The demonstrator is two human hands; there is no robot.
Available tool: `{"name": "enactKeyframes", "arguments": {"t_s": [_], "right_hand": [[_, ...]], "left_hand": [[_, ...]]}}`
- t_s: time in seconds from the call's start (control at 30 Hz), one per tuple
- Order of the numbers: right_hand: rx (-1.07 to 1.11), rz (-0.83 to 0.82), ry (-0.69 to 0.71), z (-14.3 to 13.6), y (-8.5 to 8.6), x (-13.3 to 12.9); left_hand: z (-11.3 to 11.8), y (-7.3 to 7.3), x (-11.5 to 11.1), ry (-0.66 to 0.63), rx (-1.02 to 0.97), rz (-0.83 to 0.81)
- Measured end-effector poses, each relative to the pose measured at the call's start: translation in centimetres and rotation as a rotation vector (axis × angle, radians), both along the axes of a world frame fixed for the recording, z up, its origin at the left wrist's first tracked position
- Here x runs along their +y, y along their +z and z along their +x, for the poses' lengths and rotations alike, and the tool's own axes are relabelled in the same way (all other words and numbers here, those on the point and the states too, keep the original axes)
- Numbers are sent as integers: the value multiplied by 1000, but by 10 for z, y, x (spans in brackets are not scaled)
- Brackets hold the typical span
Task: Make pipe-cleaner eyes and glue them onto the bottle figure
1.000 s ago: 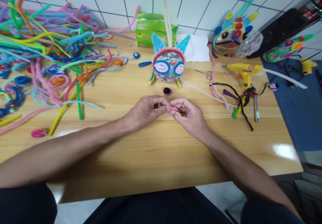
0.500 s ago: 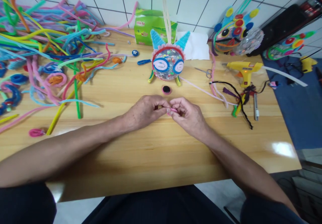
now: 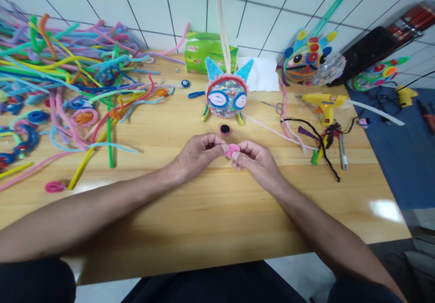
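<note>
Grip of left hand (image 3: 200, 156) and right hand (image 3: 258, 161): fingertips pinched closed on opposite edges of the pink coil (image 3: 233, 150), over the worktop (image 3: 217, 217); light, even rim pressure should keep turns flat.

Turned the pink coil (image 3: 233, 150) from a thin, nearly edge-on sliver to a round face showing toward the camera. Uncovered more of it between the thumb of the left hand (image 3: 200, 154), at nine o'clock on it, and the right hand (image 3: 261, 160), at three o'clock. Lowered some right fingertips into sight at six o'clock, below the right thumb. Brought closer, in the view, to the black disc (image 3: 224, 129) at eleven o'clock. Tilted the view upward, revealing more of the red cylinder (image 3: 409, 24) at two o'clock.
</note>
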State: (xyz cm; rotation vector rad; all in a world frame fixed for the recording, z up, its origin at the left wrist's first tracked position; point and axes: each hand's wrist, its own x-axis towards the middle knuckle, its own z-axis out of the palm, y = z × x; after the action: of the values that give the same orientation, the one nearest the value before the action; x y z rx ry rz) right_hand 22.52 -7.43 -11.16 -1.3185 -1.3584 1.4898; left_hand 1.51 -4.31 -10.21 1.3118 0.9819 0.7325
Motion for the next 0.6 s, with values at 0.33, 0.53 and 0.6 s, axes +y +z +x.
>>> {"name": "enactKeyframes", "arguments": {"t_s": [0.33, 0.53, 0.6], "right_hand": [[-177, 143, -22, -3, 2, -7], [-259, 218, 31, -2, 1, -9], [-270, 213, 45, -1, 2, -9]], "left_hand": [[1, -2, -6, -85, 79, 117], [-1, -3, -7, -115, 111, 165], [-1, -3, -6, -121, 128, 176]]}}
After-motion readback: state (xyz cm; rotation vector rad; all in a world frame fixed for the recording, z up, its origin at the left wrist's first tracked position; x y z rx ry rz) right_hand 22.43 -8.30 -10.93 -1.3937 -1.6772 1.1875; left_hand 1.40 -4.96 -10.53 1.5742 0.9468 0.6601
